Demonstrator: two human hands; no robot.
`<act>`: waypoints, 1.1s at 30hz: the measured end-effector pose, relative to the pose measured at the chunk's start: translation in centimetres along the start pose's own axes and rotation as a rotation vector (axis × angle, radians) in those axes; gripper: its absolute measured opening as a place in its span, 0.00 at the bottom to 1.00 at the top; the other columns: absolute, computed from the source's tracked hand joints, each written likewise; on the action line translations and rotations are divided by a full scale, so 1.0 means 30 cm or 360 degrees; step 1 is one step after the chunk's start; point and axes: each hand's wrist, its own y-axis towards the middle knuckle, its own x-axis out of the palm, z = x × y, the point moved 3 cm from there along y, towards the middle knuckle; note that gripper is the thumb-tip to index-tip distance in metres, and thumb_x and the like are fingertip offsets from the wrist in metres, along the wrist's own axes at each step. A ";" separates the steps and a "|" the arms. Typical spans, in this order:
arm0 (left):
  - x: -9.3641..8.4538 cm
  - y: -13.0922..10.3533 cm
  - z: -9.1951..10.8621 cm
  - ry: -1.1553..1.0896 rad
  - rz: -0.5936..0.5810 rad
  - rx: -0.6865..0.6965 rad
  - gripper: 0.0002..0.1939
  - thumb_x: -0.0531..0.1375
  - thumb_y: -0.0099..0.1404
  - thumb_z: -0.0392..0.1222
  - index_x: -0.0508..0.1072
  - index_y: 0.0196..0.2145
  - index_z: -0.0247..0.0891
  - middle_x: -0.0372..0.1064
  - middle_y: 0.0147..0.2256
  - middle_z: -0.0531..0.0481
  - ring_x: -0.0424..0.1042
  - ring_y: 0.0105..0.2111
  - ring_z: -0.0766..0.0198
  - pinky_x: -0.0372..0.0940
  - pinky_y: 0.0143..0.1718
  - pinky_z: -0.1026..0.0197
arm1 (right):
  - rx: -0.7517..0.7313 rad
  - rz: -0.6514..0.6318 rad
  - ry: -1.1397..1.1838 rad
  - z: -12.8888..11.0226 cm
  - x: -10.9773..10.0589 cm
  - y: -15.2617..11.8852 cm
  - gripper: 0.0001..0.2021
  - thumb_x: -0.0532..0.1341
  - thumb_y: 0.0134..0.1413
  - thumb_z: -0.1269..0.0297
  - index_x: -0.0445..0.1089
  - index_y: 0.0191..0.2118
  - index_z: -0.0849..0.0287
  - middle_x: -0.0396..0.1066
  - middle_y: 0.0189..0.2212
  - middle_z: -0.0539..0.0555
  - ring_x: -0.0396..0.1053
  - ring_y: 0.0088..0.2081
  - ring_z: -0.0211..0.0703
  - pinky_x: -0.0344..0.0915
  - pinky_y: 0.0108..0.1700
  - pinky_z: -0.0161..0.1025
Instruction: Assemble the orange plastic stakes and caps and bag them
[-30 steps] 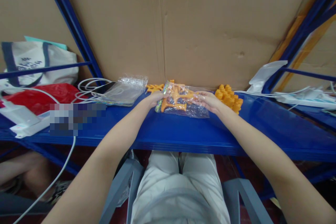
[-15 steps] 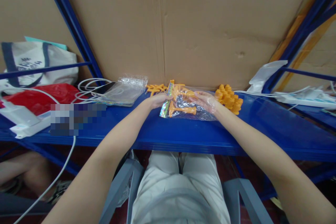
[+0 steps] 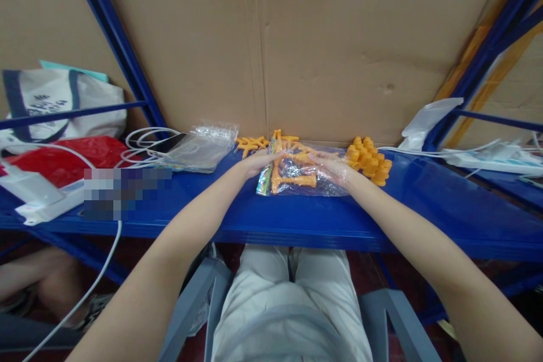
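Note:
A clear plastic bag [image 3: 331, 185] with a colourful printed edge at its left lies on the blue table. Orange plastic pieces [image 3: 297, 180] shaped like short bars with flared ends show through its film. My left hand [image 3: 259, 163] grips the bag near the printed edge, its fingers reaching over the orange pieces. From the other side my right hand [image 3: 334, 166] holds the bag, fingertips against an orange piece. Film glints around the right hand; whether that hand is inside the bag I cannot tell. Its thumb is partly hidden.
Nubby orange pieces [image 3: 369, 159] are clustered to the right, and branched orange pieces [image 3: 250, 145] lie behind my left hand. Flat clear bags [image 3: 201, 150] and white cables [image 3: 146, 138] are at left. A cardboard panel [image 3: 297, 51] stands behind the blue table [image 3: 297, 218].
My left fingers have moved slightly right over the bag. My right hand has shifted a little, its fingers now straighter. The bag has barely moved.

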 end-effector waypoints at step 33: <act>-0.234 -0.027 0.024 0.0391 0.0162 -0.0366 0.07 0.67 0.61 0.36 0.74 0.27 0.33 0.72 0.20 0.49 0.70 0.20 0.65 0.69 0.29 0.61 | 0.0089 0.0514 -0.2592 -0.121 -0.167 -0.052 0.16 0.61 0.58 0.62 0.77 0.48 0.62 0.75 0.49 0.70 0.71 0.53 0.66 0.65 0.54 0.56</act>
